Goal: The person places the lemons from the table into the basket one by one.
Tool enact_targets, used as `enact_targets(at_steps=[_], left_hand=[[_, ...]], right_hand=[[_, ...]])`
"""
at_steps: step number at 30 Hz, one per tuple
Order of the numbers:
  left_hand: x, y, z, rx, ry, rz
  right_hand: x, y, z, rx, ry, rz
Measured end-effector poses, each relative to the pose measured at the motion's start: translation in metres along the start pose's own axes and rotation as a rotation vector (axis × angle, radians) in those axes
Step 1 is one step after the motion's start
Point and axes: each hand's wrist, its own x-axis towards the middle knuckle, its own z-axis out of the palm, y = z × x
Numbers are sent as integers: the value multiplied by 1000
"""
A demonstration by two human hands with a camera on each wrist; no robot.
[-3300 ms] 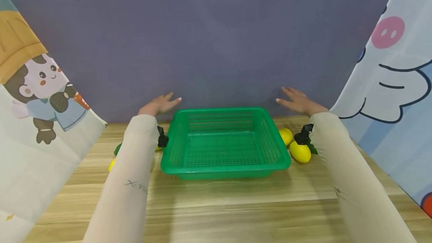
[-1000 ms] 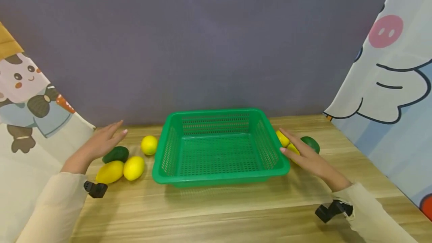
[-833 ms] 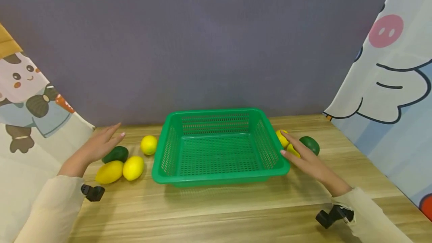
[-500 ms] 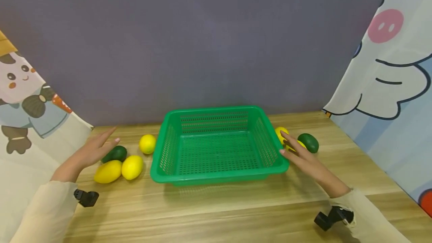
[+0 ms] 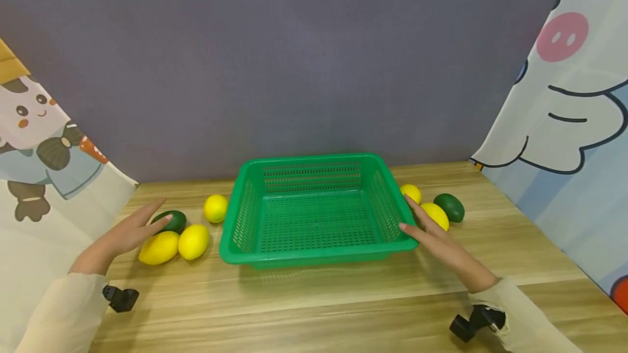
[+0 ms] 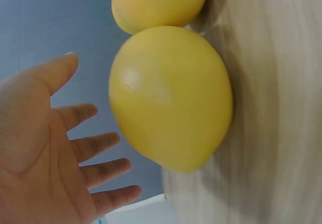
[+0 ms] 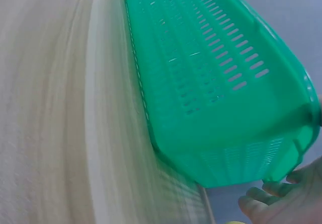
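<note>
A green plastic basket point(image 5: 314, 257) with slotted walls stands mid-table. My right hand point(image 5: 436, 238) grips its right rim, thumb over the edge and fingers along the outside; in the right wrist view, the fingers point(image 7: 279, 199) curl near the basket's end point(image 7: 241, 133). At the left, my left hand point(image 5: 122, 236) hovers with fingers spread, holding nothing. Close by lie a dark green avocado point(image 5: 177, 222), partly hidden by that hand, a yellow lemon-like fruit point(image 5: 159, 248) and a lemon point(image 5: 193, 242). A pointed yellow fruit point(image 6: 171, 98) is beside the open palm point(image 6: 30, 148) in the left wrist view.
Another yellow fruit point(image 5: 216, 208) sits left of the basket. To its right are two yellow fruits, one at the back point(image 5: 411, 193) and one nearer point(image 5: 435, 215), plus a dark green avocado point(image 5: 448, 207). A grey backdrop point(image 5: 314, 70) rises behind the wooden table point(image 5: 294, 315).
From above the table's back, both hands have come down and toward me. Lately the right hand has moved left onto the basket's rim, and the left has sunk closer to the avocado.
</note>
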Motion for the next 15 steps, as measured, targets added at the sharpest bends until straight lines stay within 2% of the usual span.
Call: enact_targets(at_steps=[7,15], left_hand=[[-6,-6,4,-6,-11,-20],[-9,-12,8,-5,-31,-45]], right_hand=[[0,1,5,50,-2,96],[-4,4,8,97,-7,117]])
